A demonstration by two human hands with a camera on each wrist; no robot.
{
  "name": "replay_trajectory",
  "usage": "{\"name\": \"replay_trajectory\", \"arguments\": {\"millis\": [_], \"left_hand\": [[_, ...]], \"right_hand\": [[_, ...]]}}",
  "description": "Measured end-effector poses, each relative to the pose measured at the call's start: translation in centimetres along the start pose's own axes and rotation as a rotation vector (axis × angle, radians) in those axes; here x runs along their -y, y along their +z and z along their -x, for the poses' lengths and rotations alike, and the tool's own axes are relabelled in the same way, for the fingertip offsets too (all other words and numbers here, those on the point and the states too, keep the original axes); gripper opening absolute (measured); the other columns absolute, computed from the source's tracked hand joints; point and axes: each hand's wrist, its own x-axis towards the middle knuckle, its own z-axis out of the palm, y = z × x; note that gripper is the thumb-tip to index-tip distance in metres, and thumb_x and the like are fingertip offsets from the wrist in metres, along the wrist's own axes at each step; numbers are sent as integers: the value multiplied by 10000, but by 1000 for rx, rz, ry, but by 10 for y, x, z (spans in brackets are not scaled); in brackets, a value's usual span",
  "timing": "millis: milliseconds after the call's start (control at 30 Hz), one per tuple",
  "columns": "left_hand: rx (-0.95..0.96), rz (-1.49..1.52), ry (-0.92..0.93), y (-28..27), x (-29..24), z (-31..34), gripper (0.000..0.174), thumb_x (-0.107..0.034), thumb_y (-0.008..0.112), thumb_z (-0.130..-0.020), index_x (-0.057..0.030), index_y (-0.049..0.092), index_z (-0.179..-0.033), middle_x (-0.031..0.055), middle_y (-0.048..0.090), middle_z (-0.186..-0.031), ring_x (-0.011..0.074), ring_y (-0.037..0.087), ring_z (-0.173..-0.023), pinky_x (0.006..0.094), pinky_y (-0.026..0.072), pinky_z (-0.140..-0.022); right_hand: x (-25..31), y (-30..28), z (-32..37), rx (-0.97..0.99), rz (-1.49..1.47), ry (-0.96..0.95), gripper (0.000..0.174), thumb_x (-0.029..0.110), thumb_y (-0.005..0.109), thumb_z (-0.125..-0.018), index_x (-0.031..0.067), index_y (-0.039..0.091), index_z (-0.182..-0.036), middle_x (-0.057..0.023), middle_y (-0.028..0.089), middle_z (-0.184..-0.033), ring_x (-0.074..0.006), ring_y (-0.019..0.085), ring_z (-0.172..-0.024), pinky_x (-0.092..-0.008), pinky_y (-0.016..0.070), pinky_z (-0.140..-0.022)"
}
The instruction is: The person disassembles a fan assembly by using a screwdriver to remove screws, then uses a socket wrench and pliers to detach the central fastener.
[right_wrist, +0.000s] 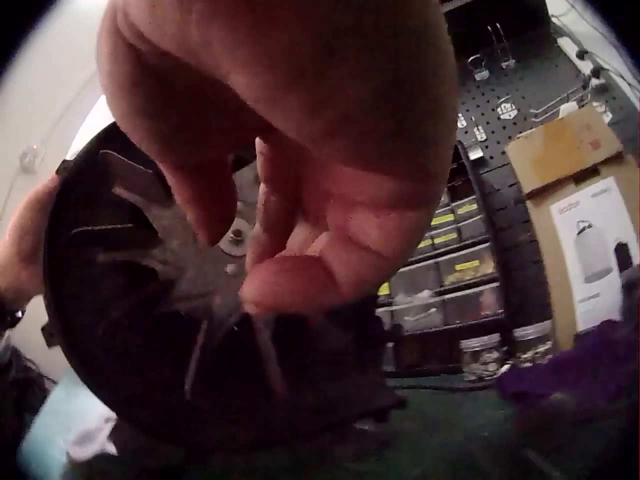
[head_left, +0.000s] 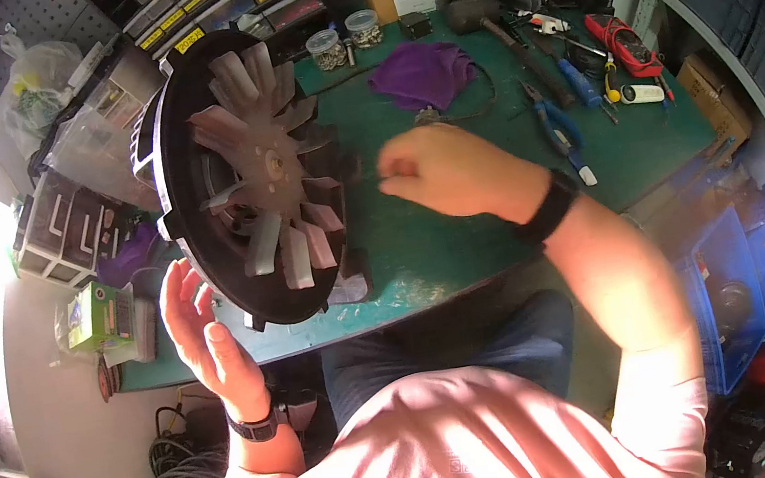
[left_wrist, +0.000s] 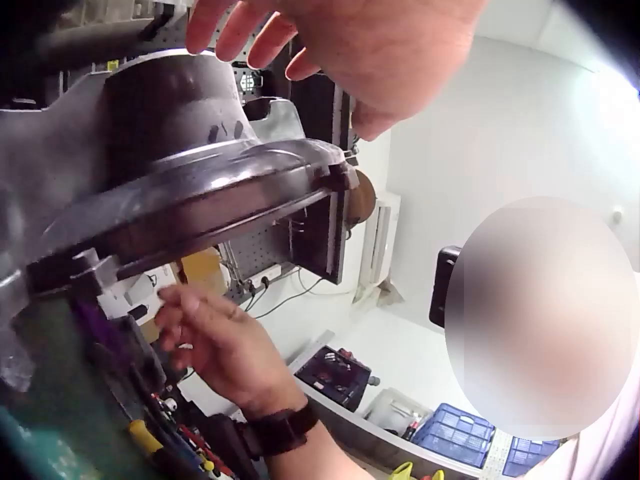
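A fan (head_left: pixel 271 165) with grey metal blades sits in a round black housing (head_left: pixel 175 196), tilted upright over the green bench. Its hub faces the right hand. My left hand (head_left: pixel 210 339) is at the housing's lower left side, fingers extended. In the left wrist view, the fingertips of the left hand (left_wrist: pixel 380 60) are right at the edge of the housing's rounded back (left_wrist: pixel 170 110). Off the blades to the right, my right hand (head_left: pixel 451 169) hangs in the air, fingers loosely curled. Nothing shows between the fingers of the right hand (right_wrist: pixel 300 230) in the right wrist view.
On the green bench (head_left: pixel 406 265) lie a purple cloth (head_left: pixel 422 75), pliers (head_left: pixel 556 129), a hammer (head_left: pixel 529 59) and a red multimeter (head_left: pixel 623 47). Jars of small parts (head_left: pixel 327 50) and labelled drawers (head_left: pixel 220 11) stand at the back. A green box (head_left: pixel 100 317) is at left.
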Motion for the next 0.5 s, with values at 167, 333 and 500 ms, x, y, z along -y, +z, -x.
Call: {"name": "replay_trajectory", "arguments": {"millis": [167, 333, 500], "left_hand": [[-44, 103, 169, 13, -13, -3, 768, -534, 542, -858, 25, 348, -1347, 155, 426, -1331, 257, 461, -1164, 394, 348, -963], [-24, 78, 178, 13, -21, -4, 768, -527, 558, -852, 29, 352, -1341, 162, 430, -1323, 260, 460, -1169, 399, 357, -961], [-7, 89, 172, 13, -20, -5, 774, -510, 584, -845, 34, 347, -1342, 165, 433, -1318, 262, 454, -1180, 408, 362, -965]], "right_hand": [[34, 26, -38, -438, -179, -294, 180, 164, 592, -821, 5, 629, -897, -160, 641, -799, -331, 617, -778, -405, 480, -703], [44, 27, -54, -435, -281, -196, 172, 146, 581, -816, 4, 632, -898, -175, 643, -844, -351, 607, -812, -418, 475, -720], [44, 26, -56, -357, -294, -154, 168, 147, 589, -813, 6, 645, -885, -177, 648, -850, -349, 616, -818, -403, 483, -711]]}}
